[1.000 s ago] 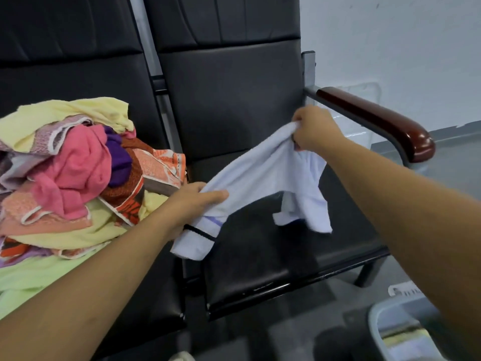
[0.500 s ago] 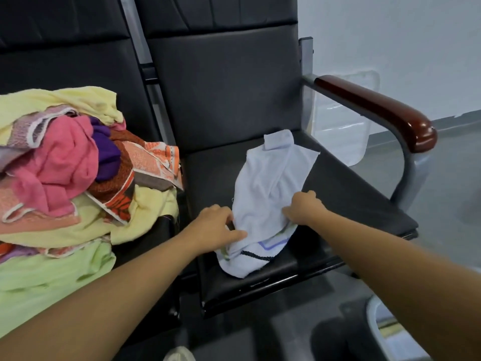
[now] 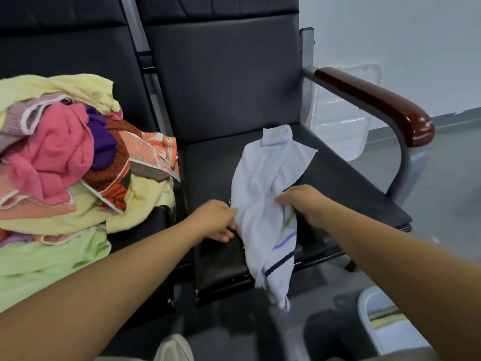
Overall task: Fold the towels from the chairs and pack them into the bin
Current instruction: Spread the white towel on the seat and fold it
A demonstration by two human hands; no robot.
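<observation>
A pale blue-white towel with a dark stripe near its end lies lengthwise on the right black chair seat. Its near end hangs over the seat's front edge. My left hand pinches the towel's left edge, and my right hand grips its right edge. A heap of coloured towels, pink, yellow, orange, purple and green, fills the left chair. The bin's light rim shows at the lower right, partly behind my right arm.
The right chair has a dark red wooden armrest on a grey metal frame. Behind it a clear plastic lid leans on the white wall. Grey floor lies in front. A shoe tip shows at the bottom.
The towel was held up in the air between both hands, then laid on the seat. Both hands have come to its near part, which now drapes further over the seat's front edge.
</observation>
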